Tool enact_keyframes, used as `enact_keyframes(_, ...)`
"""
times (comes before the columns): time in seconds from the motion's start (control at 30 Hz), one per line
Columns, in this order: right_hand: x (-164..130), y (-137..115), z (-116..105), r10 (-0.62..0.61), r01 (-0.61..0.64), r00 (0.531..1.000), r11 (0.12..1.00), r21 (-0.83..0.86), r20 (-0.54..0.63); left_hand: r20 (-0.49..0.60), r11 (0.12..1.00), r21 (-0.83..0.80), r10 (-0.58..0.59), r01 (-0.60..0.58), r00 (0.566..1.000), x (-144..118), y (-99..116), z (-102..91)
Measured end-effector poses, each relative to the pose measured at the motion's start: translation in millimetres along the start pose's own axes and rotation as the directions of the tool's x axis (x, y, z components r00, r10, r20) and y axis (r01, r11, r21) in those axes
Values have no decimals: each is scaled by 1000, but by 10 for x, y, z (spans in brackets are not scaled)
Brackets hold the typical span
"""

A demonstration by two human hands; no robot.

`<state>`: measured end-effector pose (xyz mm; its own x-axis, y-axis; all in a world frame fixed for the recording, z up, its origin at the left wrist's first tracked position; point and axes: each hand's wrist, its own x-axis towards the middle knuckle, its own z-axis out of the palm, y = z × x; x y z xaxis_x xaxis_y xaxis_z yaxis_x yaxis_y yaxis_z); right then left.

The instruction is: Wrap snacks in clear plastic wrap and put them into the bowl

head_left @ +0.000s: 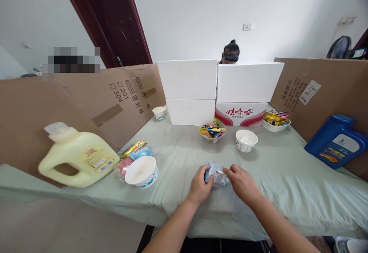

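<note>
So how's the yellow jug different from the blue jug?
The yellow jug lies on its side at the table's left edge; the blue jug leans against the cardboard on the right. The yellow jug has a pale cap, the blue jug a blue one. Both have handles and labels.

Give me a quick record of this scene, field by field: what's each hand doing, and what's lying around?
left hand: grips the small blue packet at its left end
right hand: grips the same packet at its right end
surface: table under a pale green cloth
near left: empty white bowl, yellow jug
farther back: bowl of snacks, second white bowl
right edge: blue jug
</note>
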<state>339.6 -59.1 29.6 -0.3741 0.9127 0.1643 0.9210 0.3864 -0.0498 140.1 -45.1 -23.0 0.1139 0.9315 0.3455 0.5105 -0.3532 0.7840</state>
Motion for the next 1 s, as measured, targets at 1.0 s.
enact_keyframes(1.0, -675, 480, 356, 178, -59, 865, 965, 256, -469, -239, 991, -128, 0, -31, 971, 1, -24, -12)
